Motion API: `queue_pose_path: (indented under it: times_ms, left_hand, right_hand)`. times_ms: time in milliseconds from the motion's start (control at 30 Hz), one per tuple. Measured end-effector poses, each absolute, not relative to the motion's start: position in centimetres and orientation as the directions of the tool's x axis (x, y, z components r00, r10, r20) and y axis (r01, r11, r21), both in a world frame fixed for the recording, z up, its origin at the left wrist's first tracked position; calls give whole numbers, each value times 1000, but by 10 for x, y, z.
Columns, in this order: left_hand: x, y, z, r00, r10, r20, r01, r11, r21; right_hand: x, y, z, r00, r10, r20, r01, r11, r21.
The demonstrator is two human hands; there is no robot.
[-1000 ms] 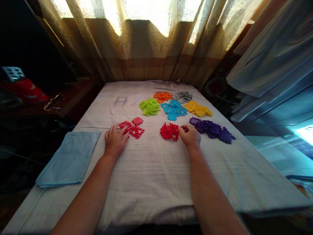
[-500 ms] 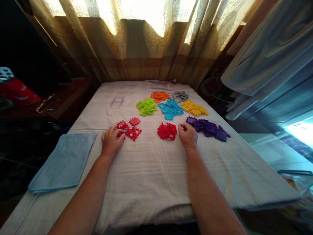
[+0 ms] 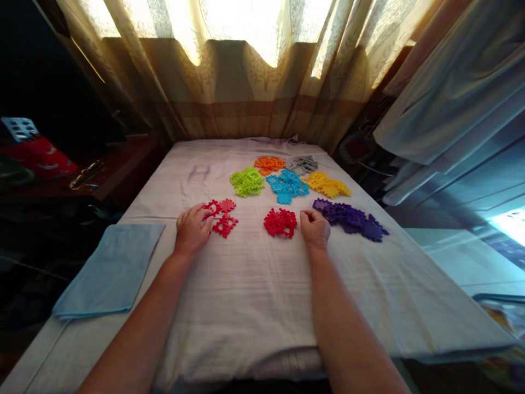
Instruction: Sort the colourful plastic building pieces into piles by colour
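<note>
My left hand [image 3: 191, 231] lies on the white sheet with its fingers curled over the left edge of a small group of flat red puzzle pieces [image 3: 223, 216]. My right hand [image 3: 315, 229] rests in a loose fist just right of a red pile [image 3: 280, 222]. Whether its curled fingers hold anything is hidden. A purple pile [image 3: 350, 218] lies right of that hand. Farther back sit green [image 3: 246, 181], blue [image 3: 287, 185], yellow [image 3: 330, 185], orange [image 3: 268, 163] and grey [image 3: 302, 163] piles.
A folded light-blue cloth [image 3: 110, 269] lies at the sheet's left edge. The white sheet [image 3: 246, 295] covers a bed-like surface. Curtains [image 3: 246, 82] hang behind it, and a dark side table [image 3: 86, 175] with small items stands at the left.
My left hand has slid slightly forward onto the red pieces and nudged the leftmost one toward the others. My right hand stays beside the red pile. The view shifted a little.
</note>
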State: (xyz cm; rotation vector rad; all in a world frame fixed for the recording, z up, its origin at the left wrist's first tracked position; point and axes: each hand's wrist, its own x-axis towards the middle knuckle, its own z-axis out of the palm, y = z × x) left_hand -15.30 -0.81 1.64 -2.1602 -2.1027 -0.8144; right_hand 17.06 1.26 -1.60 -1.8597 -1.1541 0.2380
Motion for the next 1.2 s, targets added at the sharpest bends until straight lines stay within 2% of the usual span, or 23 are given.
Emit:
queue_pose_path:
  times_ms: [100, 200, 400, 600, 767, 967, 1100, 1200]
  left_hand:
    - [-116, -2, 24, 124, 914, 386, 905, -264, 334]
    - [-70, 5, 27, 237, 913, 333, 880, -347, 324]
    - [-17, 26, 25, 302, 936, 180, 889, -344, 301]
    - [-6, 35, 26, 346, 928, 139, 890, -371, 265]
    - [-25, 36, 27, 301, 944, 134, 916, -326, 233]
    - [-84, 45, 35, 132, 979, 153, 978, -153, 142]
    - [-106, 50, 40, 41, 996, 84, 999, -42, 5]
    - [-109, 52, 43, 24, 1000, 17, 999, -23, -31]
  right_hand:
    - [170, 14, -19, 549, 779, 302, 621, -138, -772]
    - [169, 13, -20, 542, 788, 292, 620, -141, -771]
    - [169, 15, -17, 536, 807, 249, 602, -159, -783]
    - [170, 20, -16, 534, 812, 236, 591, -158, -791]
    - [168, 19, -13, 533, 817, 222, 590, -170, -789]
    - [165, 17, -9, 527, 821, 220, 607, -182, -773]
    - [164, 16, -8, 522, 828, 207, 613, -195, -765]
    - [164, 16, -10, 521, 824, 222, 620, -186, -762]
